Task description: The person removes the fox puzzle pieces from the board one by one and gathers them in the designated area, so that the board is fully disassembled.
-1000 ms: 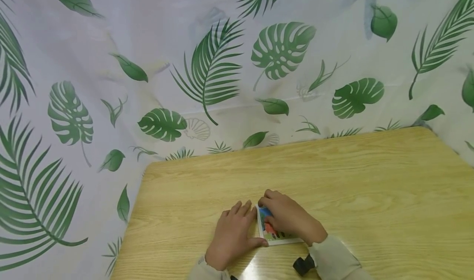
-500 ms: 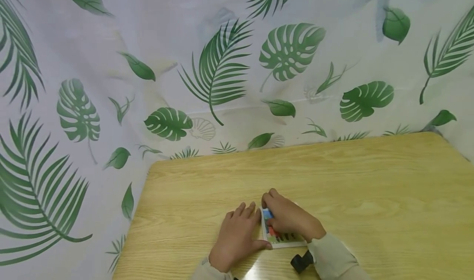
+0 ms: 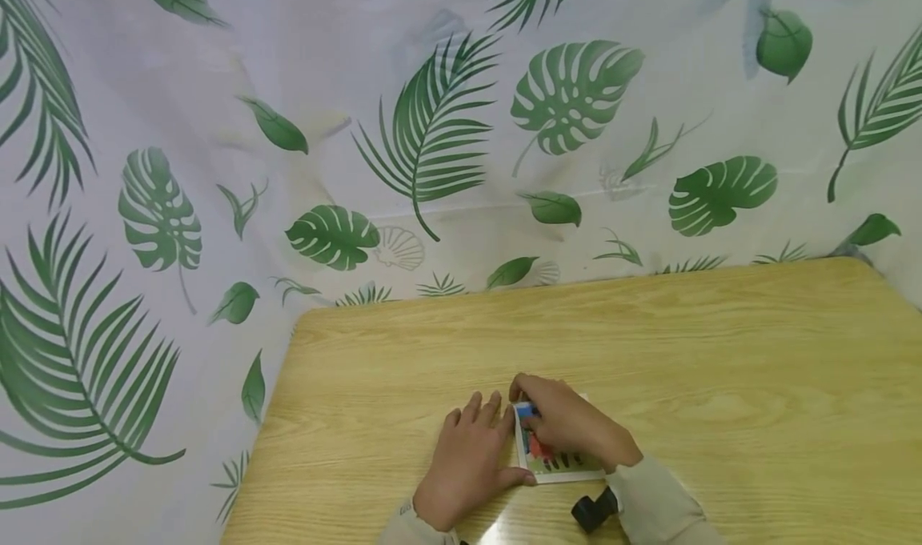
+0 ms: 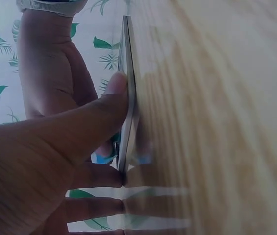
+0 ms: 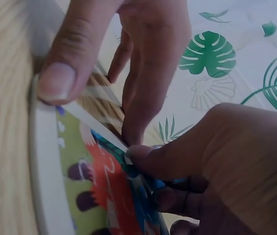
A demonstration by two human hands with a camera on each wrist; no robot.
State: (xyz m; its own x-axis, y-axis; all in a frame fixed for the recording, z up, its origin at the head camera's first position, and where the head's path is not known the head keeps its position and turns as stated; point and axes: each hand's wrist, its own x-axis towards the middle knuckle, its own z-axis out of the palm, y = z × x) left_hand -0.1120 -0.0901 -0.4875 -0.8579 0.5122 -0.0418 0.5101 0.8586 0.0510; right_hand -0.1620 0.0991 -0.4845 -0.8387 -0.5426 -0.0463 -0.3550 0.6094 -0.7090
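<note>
A small flat picture puzzle (image 3: 569,477) with a white border and a red figure on it lies on the wooden table. My left hand (image 3: 464,465) rests along its left side with fingers spread. The left thumb (image 5: 57,83) presses the near corner of the border. Over the puzzle, my right hand (image 3: 576,425) covers much of the picture. In the right wrist view, the right thumb and curled fingers pinch a blue-green puzzle piece (image 5: 148,196) at the picture's far left part. Whether that piece is loose, I cannot tell. From the left wrist, the puzzle (image 4: 127,98) appears edge-on.
Wood-grain tabletop (image 3: 389,369) extends behind and to both sides of the hands. A white leaf-print sheet (image 3: 461,265) hangs at its back and left. Near the right sleeve (image 3: 663,497) sits a black wrist device (image 3: 592,514).
The head view has shifted slightly, so hands and puzzle appear a little further right. The right fingers have bent slightly at the puzzle's far left corner; the left hand keeps its place along the side.
</note>
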